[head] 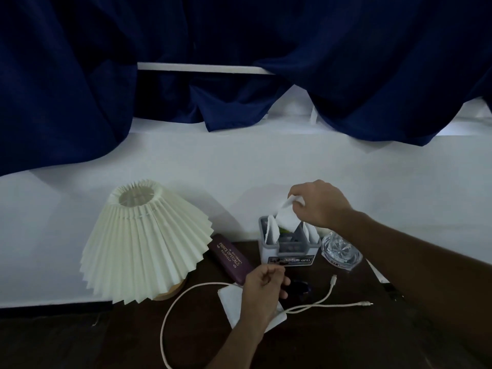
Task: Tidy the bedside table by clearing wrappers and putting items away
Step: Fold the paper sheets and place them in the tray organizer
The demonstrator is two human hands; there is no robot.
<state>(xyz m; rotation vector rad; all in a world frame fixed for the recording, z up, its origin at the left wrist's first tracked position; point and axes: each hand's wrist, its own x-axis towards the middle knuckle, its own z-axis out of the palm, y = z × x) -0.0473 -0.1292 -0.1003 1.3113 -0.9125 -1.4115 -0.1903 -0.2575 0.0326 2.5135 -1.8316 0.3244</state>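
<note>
My right hand pinches a white tissue whose lower end dips into a small grey organizer box at the back of the dark wooden bedside table. More white paper pieces stick up in the box's compartments. My left hand hovers in front of the box, fingers curled, nothing visible in it. Under that wrist lies a flat white tissue. A maroon spectacle case rests left of the box. A white charging cable loops across the table.
A cream pleated lamp stands at the left on a wooden base. A clear crinkled plastic wrapper or bottle lies right of the box. A small dark object sits near my left hand. White wall and blue curtains lie behind.
</note>
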